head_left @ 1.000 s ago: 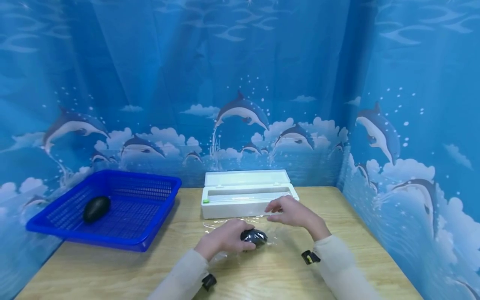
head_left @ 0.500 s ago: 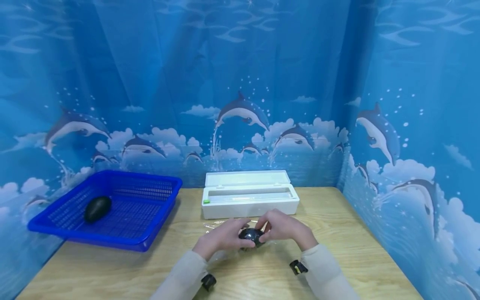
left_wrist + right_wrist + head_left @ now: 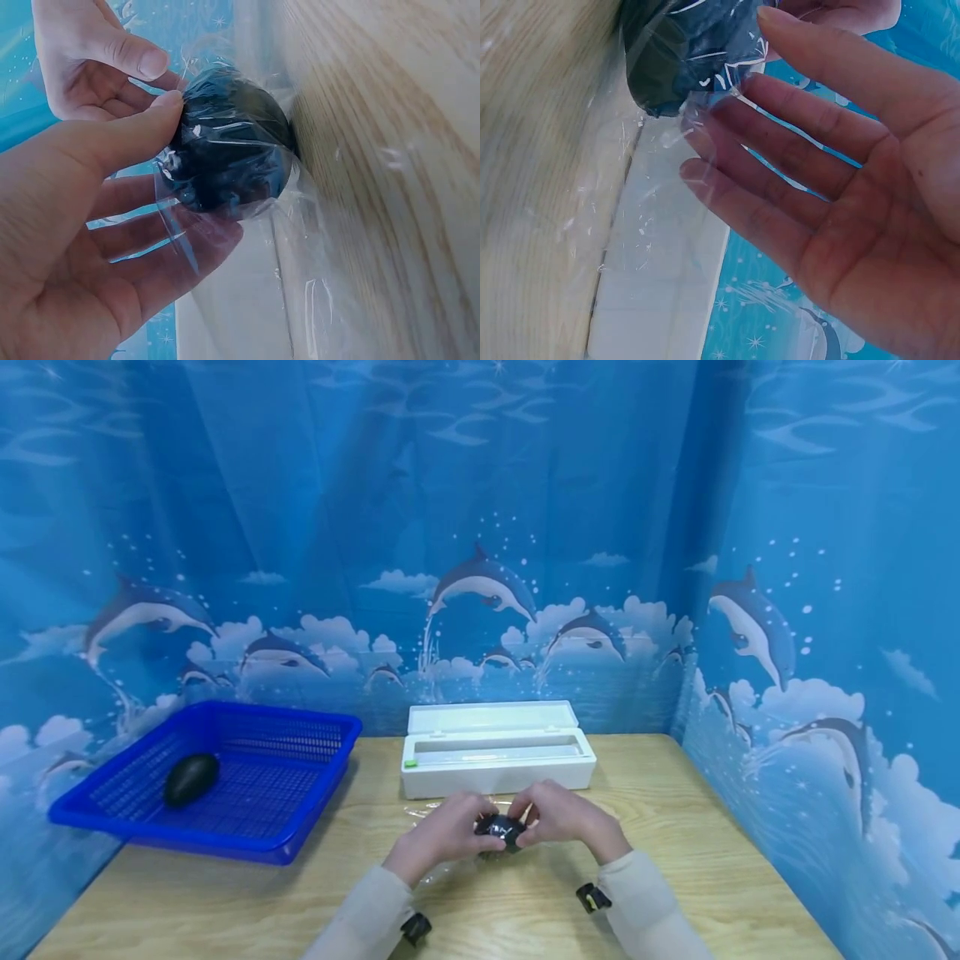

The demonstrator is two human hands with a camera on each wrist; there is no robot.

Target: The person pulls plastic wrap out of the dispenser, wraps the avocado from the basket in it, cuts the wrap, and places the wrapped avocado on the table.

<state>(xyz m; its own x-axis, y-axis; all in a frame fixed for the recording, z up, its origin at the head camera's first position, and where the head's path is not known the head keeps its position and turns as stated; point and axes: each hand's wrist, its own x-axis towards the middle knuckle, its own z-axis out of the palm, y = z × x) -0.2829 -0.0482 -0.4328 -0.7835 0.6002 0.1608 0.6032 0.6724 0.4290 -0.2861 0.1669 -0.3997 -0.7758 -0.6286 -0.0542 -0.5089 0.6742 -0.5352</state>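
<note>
Clear cling film (image 3: 319,300) wraps a dark avocado (image 3: 500,832) and trails loosely over the wooden counter (image 3: 645,877) toward the far side. This avocado sits near the middle of the counter, close to the person; whether it rests fully on the surface or is slightly lifted cannot be told. Both hands are grasping it: the left hand (image 3: 442,835) has its thumb on the avocado and its other fingers spread beneath the film, and the right hand (image 3: 562,818) grips the right end, thumb tip against it and fingers behind the transparent layer. The hands cover much of the avocado from the head view.

Just beyond the hands, a long white box (image 3: 498,774) stands across the far side, its lid (image 3: 492,717) raised at the back and a small green piece (image 3: 410,764) at its left end. It stands between the hands and the blue dolphin curtain (image 3: 337,510), which encloses the scene at the far side, left and right. On the left, well apart, a blue plastic basket (image 3: 75,814) reaches past the counter's left edge. A second avocado (image 3: 191,779) lies inside it, the basket's right wall standing between that fruit and the hands.
</note>
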